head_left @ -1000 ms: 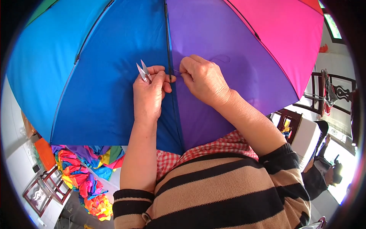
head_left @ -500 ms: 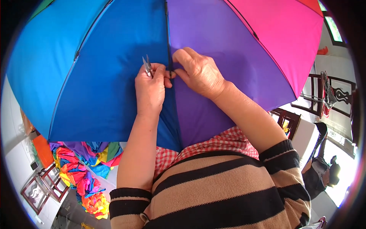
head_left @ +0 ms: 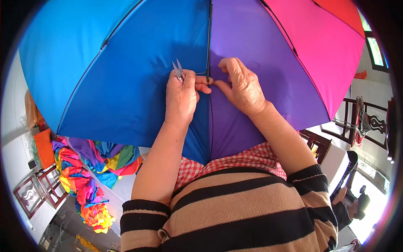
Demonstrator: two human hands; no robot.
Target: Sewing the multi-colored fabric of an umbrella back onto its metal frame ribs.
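An open rainbow umbrella point(head_left: 126, 63) with blue, purple and pink panels fills the upper view. A black rib point(head_left: 208, 42) runs down between the blue and purple panels. My left hand point(head_left: 181, 95) holds small metal thread snips point(head_left: 178, 70), blades pointing up, while its fingertips pinch at the rib. My right hand point(head_left: 241, 87) pinches the same spot on the rib from the purple side. The two hands' fingertips touch there. A thin thread runs from the snips toward the rib.
A heap of multicoloured umbrella fabric point(head_left: 90, 176) lies at lower left on the floor. Dark wooden chairs point(head_left: 35, 193) stand at far left, another wooden chair point(head_left: 361, 122) at right. A red checked cloth point(head_left: 235, 161) covers my lap.
Both hands have shifted up along the rib and drawn together. The snips stay in my left hand, now more upright.
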